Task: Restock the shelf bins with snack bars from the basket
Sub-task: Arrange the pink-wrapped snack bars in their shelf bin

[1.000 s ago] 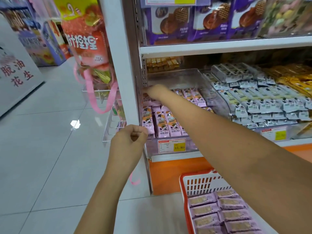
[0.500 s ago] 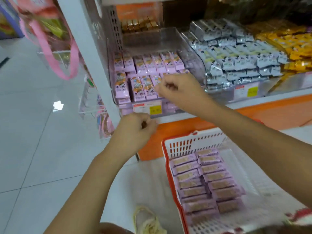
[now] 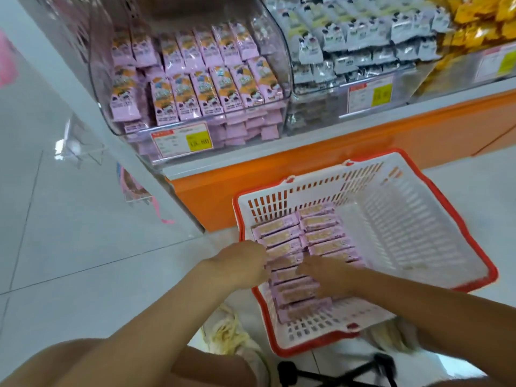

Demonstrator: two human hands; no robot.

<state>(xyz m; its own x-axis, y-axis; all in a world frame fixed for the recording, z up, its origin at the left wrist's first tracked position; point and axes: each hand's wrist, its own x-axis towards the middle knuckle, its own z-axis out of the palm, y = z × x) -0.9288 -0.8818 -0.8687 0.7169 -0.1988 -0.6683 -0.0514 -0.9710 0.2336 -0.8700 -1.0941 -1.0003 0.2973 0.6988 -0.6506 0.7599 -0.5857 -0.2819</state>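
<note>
Purple-wrapped snack bars are laid in two rows along the left side of the white, red-rimmed basket, which is set on the tiled floor against the orange shelf base. Half a second ago both hands were held up in front of the clear shelf bin; now they have been lowered into the basket, and the view has been tipped downward with them. The left hand is placed at the left ends of the bars, its fingers bent against the wrappers; whether a bar is pinched cannot be told through the blur. The right hand is laid over the nearer bars, its fingers stretched out leftward and resting on them. The bin above is filled with more purple bars, stood on end in rows, and a price tag is fixed to its front. Grey-white packets are heaped in the bin just beside it, and yellow packets beyond that.
</note>
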